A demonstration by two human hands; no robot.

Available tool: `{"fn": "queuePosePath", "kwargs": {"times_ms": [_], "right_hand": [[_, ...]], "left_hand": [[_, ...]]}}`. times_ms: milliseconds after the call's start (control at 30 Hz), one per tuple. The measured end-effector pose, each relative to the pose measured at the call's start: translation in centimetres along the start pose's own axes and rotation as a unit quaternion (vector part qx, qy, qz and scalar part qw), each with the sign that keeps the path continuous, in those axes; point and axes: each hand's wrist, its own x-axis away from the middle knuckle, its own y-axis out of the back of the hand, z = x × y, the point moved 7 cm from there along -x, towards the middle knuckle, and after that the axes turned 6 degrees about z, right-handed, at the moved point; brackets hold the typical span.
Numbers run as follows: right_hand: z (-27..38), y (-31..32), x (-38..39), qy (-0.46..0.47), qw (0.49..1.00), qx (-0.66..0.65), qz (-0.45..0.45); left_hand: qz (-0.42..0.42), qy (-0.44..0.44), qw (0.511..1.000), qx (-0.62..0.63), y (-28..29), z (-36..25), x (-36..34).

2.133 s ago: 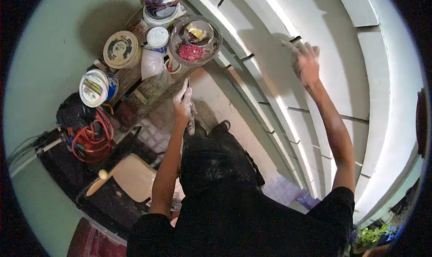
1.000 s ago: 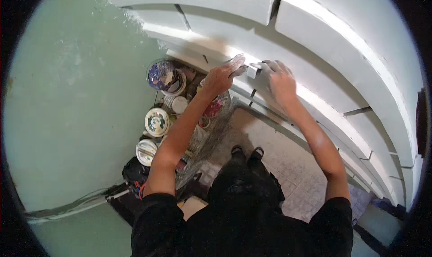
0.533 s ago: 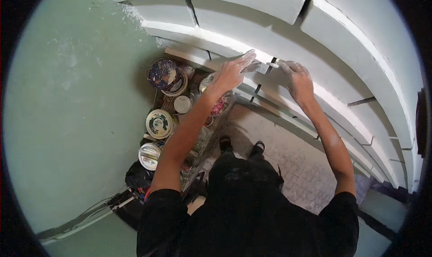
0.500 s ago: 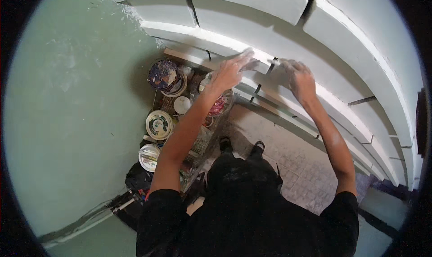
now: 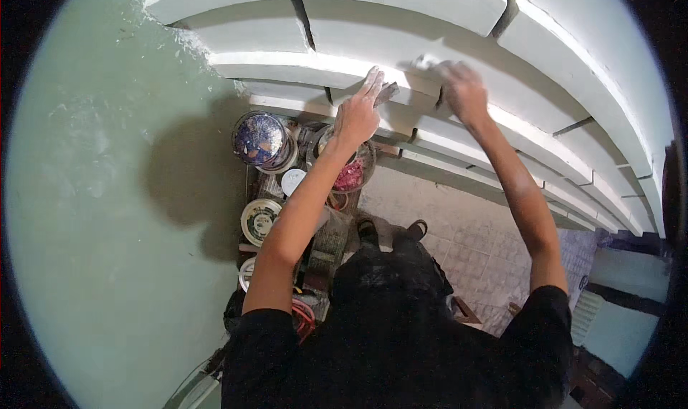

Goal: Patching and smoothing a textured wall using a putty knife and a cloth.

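Note:
My left hand (image 5: pixel 358 119) is at the white stepped ledge (image 5: pixel 287 63), with two fingers stretched along its edge. A dark flat tool, probably a putty knife (image 5: pixel 387 94), sticks out from under those fingers. My right hand (image 5: pixel 464 94) is smeared by motion, up against the white panel (image 5: pixel 401 33) above the same ledge. Its fingers look curled, and a whitish blurred thing (image 5: pixel 423 62) shows at their tips; its kind cannot be made out. White dust coats the fingers of my left hand.
Left of my feet, a plank platform (image 5: pixel 330 248) bears a paint-stained bucket (image 5: pixel 259 138), a round lidded tub (image 5: pixel 261 221) and a clear basin (image 5: pixel 369 167) with reddish stuff in it. A pale green wall (image 5: pixel 107 230) rises at left. Tiled floor (image 5: pixel 473 258) lies below.
My right hand has moved up and slightly left, from the ledge's edge onto the panel above. My left hand stays on the ledge with the putty knife. The whole view has shifted a little.

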Motion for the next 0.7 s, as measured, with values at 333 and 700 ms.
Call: {"fn": "queuePosePath", "kwargs": {"times_ms": [333,700], "right_hand": [[1.9,-1.7,1.0,0.094,0.996,0.007,0.0],[1.7,2.8,-0.2,-0.099,0.988,-0.065,-0.096]], "left_hand": [[0.001,-0.013,1.0,0.0,0.5,0.4,0.2],[-0.021,-0.032,0.999,0.005,0.7,0.5,0.3]]}}
